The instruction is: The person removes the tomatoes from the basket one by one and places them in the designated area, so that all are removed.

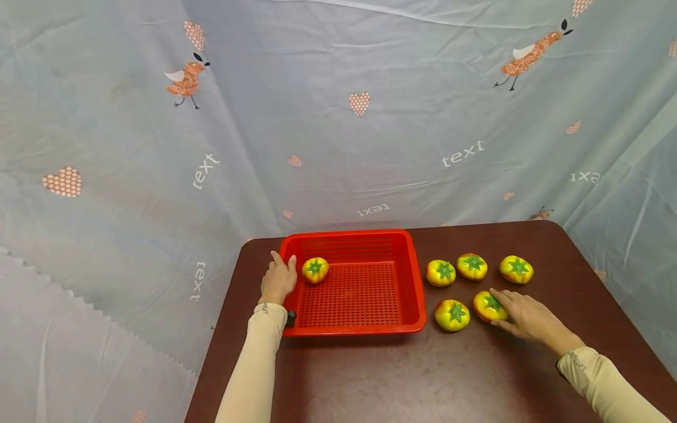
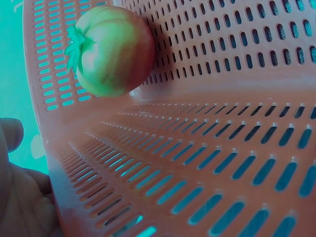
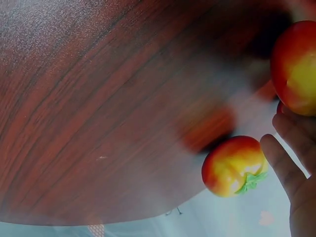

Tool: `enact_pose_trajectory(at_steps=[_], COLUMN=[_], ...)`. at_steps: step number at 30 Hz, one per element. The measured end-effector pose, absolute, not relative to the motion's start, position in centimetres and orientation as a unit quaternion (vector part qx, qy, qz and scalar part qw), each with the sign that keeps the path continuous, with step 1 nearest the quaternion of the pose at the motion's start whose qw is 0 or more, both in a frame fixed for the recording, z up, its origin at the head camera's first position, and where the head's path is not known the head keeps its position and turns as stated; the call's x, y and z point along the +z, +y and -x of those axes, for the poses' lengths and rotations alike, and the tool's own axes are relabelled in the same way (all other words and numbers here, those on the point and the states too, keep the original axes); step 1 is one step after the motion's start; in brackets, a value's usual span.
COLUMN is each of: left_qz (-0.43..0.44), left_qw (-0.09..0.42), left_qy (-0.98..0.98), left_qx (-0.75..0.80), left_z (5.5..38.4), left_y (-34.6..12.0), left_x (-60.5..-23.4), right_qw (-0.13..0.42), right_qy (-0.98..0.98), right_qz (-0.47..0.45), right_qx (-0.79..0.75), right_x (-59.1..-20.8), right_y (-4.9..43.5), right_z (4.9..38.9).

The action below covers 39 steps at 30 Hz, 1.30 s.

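Observation:
A red plastic basket [image 1: 349,294] with slotted walls stands on the table. Inside it, toward the left, lies one yellow-red tomato [image 1: 315,270] with a green star-shaped top. My left hand [image 1: 278,279] is at the basket's left rim, its index finger extended. The left wrist view catches part of that hand [image 2: 22,197] outside the basket wall. At the right, my right hand [image 1: 529,317] touches a tomato [image 1: 488,305] on the table with fairly straight fingers. In the right wrist view this tomato [image 3: 298,69] is cut off by the frame edge beside the fingers [image 3: 281,163].
Several more tomatoes lie right of the basket: one front left [image 1: 452,315], one behind it [image 1: 441,273], one at the back [image 1: 472,266], one far right [image 1: 516,269]. The dark brown table [image 1: 370,382] meets a grey patterned curtain [image 1: 338,147] at its back edge.

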<state>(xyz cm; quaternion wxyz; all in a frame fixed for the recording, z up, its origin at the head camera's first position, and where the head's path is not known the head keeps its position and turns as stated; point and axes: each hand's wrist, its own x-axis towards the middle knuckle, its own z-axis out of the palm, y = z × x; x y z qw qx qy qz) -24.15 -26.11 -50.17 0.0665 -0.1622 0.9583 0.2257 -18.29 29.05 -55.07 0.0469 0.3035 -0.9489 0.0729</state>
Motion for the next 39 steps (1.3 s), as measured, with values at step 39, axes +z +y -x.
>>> enact_pose_trajectory(at_steps=[39], left_qz=[0.159], left_qw=[0.068], left_qy=[0.959], left_qx=[0.226], left_z=[24.21], left_y=[-26.22], left_x=[-50.15], right_qw=[0.024], right_qy=[-0.950], right_qz=[-0.295], right_qx=[0.103], right_x=[-55.16], right_y=[28.92], right_z=[18.08])
